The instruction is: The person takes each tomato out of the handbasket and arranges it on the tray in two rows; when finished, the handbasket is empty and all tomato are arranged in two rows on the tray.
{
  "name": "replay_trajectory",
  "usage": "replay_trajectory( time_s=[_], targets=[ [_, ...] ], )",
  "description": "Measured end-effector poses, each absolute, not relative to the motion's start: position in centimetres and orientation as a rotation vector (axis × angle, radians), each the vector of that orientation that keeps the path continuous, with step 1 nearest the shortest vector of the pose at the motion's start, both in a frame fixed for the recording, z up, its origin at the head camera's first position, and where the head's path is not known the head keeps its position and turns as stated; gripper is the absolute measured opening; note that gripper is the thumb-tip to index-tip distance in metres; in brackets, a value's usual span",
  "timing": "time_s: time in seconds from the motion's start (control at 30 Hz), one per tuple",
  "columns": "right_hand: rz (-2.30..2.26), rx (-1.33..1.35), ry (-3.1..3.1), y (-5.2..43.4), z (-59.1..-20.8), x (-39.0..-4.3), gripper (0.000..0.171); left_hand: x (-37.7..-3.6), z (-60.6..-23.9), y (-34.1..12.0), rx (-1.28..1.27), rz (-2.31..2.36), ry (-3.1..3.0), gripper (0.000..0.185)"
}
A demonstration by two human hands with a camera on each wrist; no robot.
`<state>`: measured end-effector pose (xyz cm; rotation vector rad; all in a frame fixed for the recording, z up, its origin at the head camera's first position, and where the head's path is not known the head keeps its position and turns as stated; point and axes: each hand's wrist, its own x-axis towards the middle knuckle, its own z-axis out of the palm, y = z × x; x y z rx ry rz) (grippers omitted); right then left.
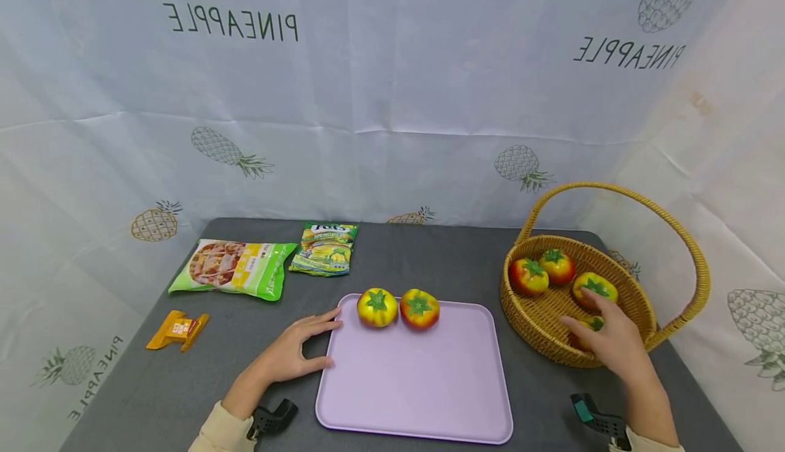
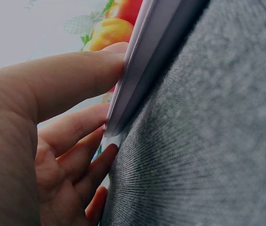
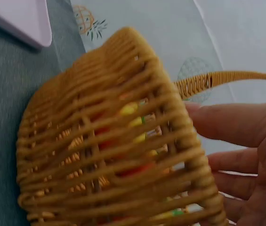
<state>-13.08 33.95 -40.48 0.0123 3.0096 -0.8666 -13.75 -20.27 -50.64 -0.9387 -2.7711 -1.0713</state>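
Bright head view, dimmer wrist views.

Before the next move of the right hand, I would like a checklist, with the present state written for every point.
1. Wicker basket standing upright: ok.
2. Left-hand grip at the left edge of the lilac tray: ok, touching the rim.
3. Room on the tray: ok; two tomato-like fruits sit along its far edge.
4. Right-hand grip closed around a fruit: not ok; it looks spread.
5. Nearest fruit in the basket fully visible: not ok; partly covered.
6. Right-hand contact with the yellowish fruit beyond: cannot tell.
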Motion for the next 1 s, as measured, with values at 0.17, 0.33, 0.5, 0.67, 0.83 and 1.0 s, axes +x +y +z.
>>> replay_trajectory(
  time_s=[0.17,0.33,0.5,0.67,0.83,1.0],
  targets=[
    [-0.765,0.022,2.993,34.7,-40.6,-13.2,0.086,-13.7,-50.6,-20.2,-0.927,-1.073,-2.785,0.057],
    [-0.696,0.046,2.955,35.1,-40.8,-13.5,0.09,-13.8,-50.5,-20.3,-0.925,-1.095,-2.79,0.058],
    [-0.63,0.046,2.927,35.4,-40.6,-13.9,0.092,-13.8,-50.5,-20.4,-0.917,-1.096,-2.8,0.059],
    [-0.536,0.009,2.927,35.6,-40.6,-14.4,0.089,-13.7,-50.3,-20.3,-0.938,-1.081,-2.777,0.058],
    [-0.463,0.002,2.89,35.6,-40.7,-14.6,0.092,-13.7,-50.3,-20.3,-0.934,-1.083,-2.789,0.058],
    [-0.443,0.036,2.851,35.5,-40.6,-14.6,0.096,-13.6,-50.2,-20.2,-0.935,-1.086,-2.793,0.058]
  ],
)
